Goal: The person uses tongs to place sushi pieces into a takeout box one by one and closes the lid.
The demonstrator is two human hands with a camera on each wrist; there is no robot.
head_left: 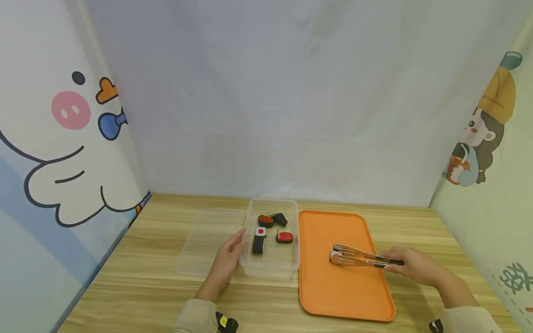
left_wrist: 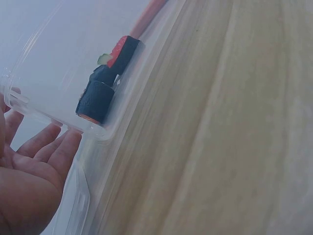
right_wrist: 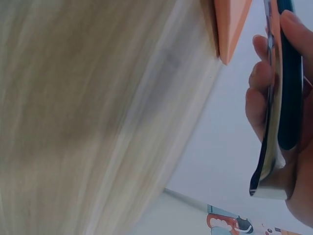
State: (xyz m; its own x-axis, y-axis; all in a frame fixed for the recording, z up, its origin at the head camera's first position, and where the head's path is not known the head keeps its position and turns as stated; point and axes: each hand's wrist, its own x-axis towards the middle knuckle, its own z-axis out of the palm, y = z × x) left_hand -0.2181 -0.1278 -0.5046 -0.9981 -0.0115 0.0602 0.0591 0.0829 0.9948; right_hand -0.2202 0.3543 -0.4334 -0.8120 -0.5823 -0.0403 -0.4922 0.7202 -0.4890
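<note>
Sushi piece (head_left: 335, 255), small with an orange top on white, is sitting between the tips of the metal tongs (head_left: 358, 257) over the orange tray (head_left: 333, 296), toward that tray's right-hand middle.

Wooden table (head_left: 145, 286), pale and straight-grained, is carrying everything; bare wood is showing in front of the tray and well to its left.

Orange tray, flat, smooth plastic with rounded corners and a low rim, is lying with most of its surface bare around the tongs.

Clear plastic box (head_left: 270, 268), rectangular and thin-walled, is standing just left of the tray, edges nearly touching. A clear lid (head_left: 208, 240) is lying flat further left of the tray.

Four dark-wrapped sushi pieces (head_left: 259, 240) are lying inside the box, spaced apart.

Right hand (head_left: 416, 266) is gripping the tongs' dark handles at the tray's right edge, fingers curled round them.

Left hand (head_left: 226, 259) is resting with straight, relaxed fingers against the box's left wall, holding nothing.
</note>
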